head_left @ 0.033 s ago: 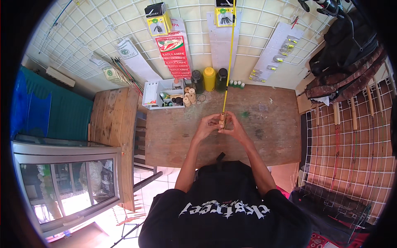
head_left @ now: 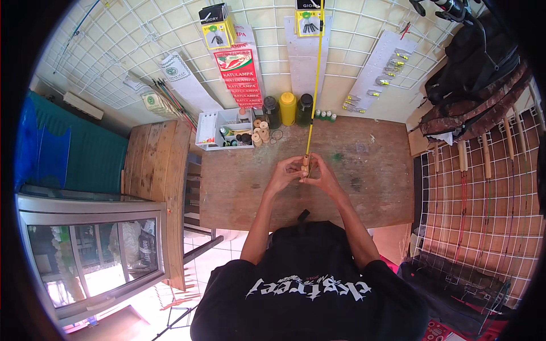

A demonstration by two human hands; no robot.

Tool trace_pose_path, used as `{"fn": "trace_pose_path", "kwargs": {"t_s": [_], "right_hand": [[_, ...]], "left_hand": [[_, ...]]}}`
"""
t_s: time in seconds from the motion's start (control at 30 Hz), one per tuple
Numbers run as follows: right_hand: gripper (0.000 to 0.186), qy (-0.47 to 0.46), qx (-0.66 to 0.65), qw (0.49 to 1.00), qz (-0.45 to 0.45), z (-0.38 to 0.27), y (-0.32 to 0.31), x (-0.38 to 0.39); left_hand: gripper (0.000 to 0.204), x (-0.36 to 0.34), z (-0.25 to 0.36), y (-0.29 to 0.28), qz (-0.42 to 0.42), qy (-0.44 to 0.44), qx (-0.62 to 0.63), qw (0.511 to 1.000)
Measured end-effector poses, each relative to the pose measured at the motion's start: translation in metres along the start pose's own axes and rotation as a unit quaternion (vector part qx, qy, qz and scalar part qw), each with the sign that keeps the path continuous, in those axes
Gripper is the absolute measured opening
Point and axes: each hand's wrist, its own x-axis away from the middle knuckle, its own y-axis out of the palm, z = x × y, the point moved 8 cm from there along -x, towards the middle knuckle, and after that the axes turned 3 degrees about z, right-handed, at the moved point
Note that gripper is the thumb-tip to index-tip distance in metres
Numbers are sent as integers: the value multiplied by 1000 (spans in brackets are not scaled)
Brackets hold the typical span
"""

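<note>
A thin yellow fishing rod (head_left: 316, 79) with dark bands rises from the middle of the table toward the wall and leaves the view at the top. At its lower end is a short tan handle (head_left: 306, 161), perhaps cork or wood. My left hand (head_left: 284, 174) pinches this handle from the left, fingers curled in. From the right, my right hand (head_left: 325, 174) closes on the same handle, thumb and fingertips near its lower part. The fingertips cover some of the handle, and the fine detail between them is too small to make out.
On the brown wooden table (head_left: 256, 199), a white compartment tray (head_left: 227, 146) stands at the back left. Beside it are wooden spools (head_left: 263, 133), a yellow bottle (head_left: 288, 109) between two dark ones, and small green bottles (head_left: 326, 116). Packaged tackle hangs on the wire grid (head_left: 273, 54); rods (head_left: 487, 159) hang at right.
</note>
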Motion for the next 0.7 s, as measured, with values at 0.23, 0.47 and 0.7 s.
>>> {"fn": "trace_pose_path", "kwargs": {"t_s": [0.23, 0.47, 0.7], "right_hand": [[72, -15, 7, 1000, 9, 1, 3, -6], [55, -4, -20, 999, -36, 4, 4, -10], [53, 78, -121, 982, -123, 13, 9, -14]], "left_hand": [[51, 0, 4, 3, 0, -6, -7, 1000], [55, 0, 5, 3, 13, 49, -16, 999], [60, 1, 10, 0, 23, 50, -58, 997]]}}
